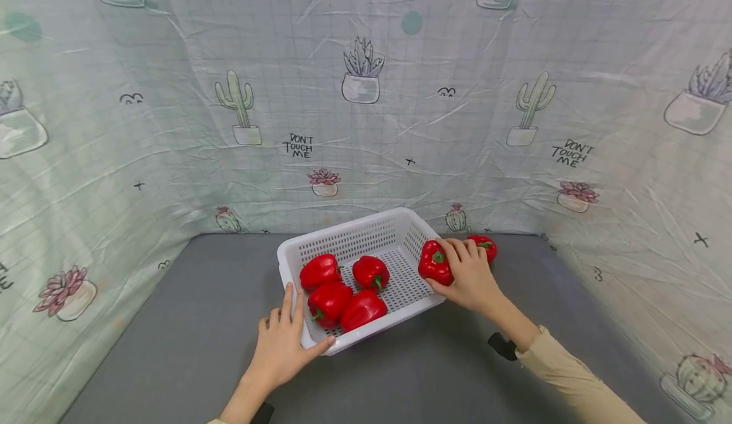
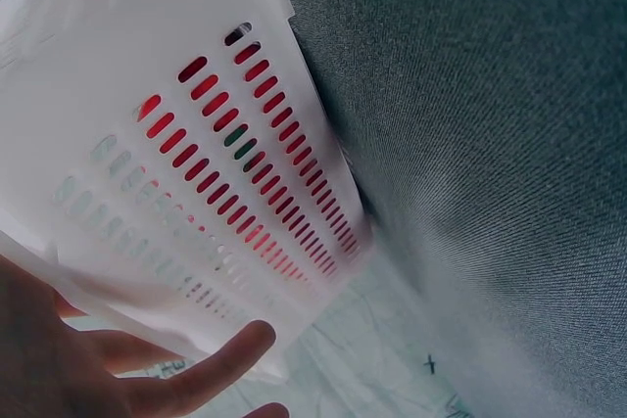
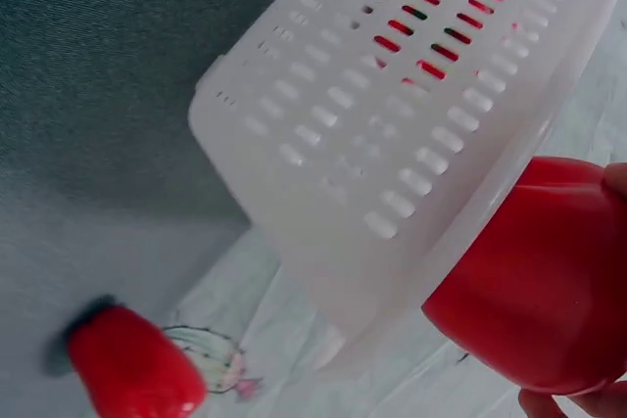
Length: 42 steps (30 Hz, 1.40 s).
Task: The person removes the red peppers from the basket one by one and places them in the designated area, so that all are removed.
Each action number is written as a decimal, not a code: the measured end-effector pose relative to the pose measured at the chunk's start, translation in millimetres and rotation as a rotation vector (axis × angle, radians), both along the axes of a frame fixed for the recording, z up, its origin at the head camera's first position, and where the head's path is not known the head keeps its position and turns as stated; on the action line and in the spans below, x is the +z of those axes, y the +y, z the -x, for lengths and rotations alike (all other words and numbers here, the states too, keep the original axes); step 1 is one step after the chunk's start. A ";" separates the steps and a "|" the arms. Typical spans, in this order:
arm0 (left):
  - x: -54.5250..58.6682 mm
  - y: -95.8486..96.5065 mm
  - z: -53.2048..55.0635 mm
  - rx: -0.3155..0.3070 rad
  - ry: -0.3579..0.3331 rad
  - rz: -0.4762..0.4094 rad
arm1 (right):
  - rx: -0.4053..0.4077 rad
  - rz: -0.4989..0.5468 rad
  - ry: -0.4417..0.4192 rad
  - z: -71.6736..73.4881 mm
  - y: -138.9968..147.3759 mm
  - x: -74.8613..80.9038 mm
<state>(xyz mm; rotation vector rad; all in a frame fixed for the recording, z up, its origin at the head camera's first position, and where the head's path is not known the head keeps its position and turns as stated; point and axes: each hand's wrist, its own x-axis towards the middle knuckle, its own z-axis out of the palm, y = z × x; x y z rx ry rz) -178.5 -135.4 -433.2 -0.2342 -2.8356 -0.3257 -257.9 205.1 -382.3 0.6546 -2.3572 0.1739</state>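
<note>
A white slotted plastic basket (image 1: 343, 229) sits tilted in angle on the grey table, with several red bell peppers (image 1: 370, 273) lying in its left half. My left hand (image 1: 281, 344) rests on the basket's near left corner, fingers spread along the rim. In my right hand (image 1: 470, 279) is a red bell pepper (image 1: 436, 262), gripped over the basket's right end; the right wrist view shows this held pepper (image 3: 539, 281) at the rim. Beyond that hand, another red bell pepper (image 1: 483, 246) lies on the table outside the basket, partly hidden by the fingers.
The grey tabletop (image 1: 189, 335) extends on both sides of the basket. A pale curtain (image 1: 412, 125) printed with potted cacti hangs behind and along both sides. Dark wrist bands (image 1: 503, 346) show at the wrists.
</note>
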 end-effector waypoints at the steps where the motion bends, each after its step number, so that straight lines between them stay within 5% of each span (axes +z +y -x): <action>1: -0.1 -0.3 0.1 0.000 0.000 -0.001 | -0.012 0.027 0.011 0.4 2.0 -1.5; 17: 0.2 -2.2 0.8 -0.001 0.003 -0.022 | -0.172 0.280 0.064 14.7 37.1 -9.6; 28: -1.6 -2.1 2.6 -0.001 -0.002 -0.014 | -0.356 0.262 0.050 28.0 77.2 -28.4; 42: -1.7 -0.4 2.4 -0.002 -0.020 -0.018 | -0.502 0.223 -0.108 40.9 121.6 -43.6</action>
